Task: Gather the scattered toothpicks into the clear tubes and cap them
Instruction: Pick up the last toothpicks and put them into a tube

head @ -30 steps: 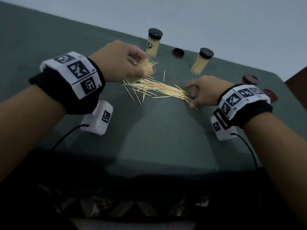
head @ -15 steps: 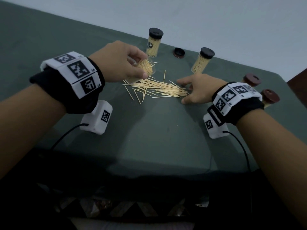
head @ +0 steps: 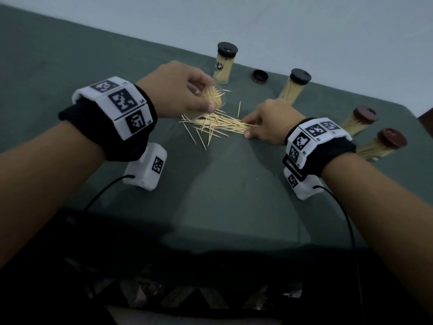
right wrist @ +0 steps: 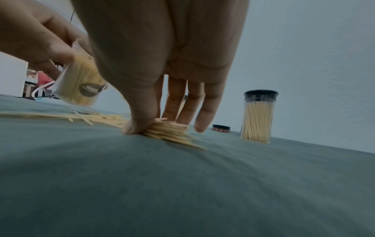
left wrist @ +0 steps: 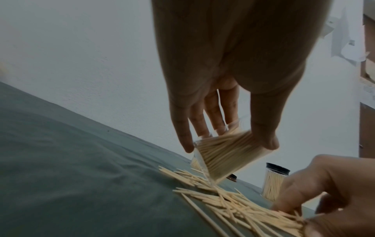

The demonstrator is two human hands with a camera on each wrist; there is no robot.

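A loose pile of toothpicks (head: 215, 125) lies on the green cloth at the table's middle. My left hand (head: 178, 90) grips an uncapped clear tube (head: 212, 97) partly filled with toothpicks, tilted just above the pile's far left; the tube (left wrist: 229, 154) shows between thumb and fingers in the left wrist view. My right hand (head: 264, 123) pinches a bundle of toothpicks (right wrist: 168, 129) at the pile's right end, thumb and fingers pressed on the cloth. A loose dark cap (head: 259, 76) sits behind the pile.
Two black-capped tubes full of toothpicks (head: 225, 62) (head: 294, 86) stand at the back. Two brown-capped ones (head: 360, 119) (head: 384, 143) stand at the right edge. A wall rises behind the table. The near cloth (head: 222, 195) holds only the wrist cameras.
My right hand has slid left along the cloth, sweeping the pile's right end together and closing on a bundle. The left hand with the tube has stayed put.
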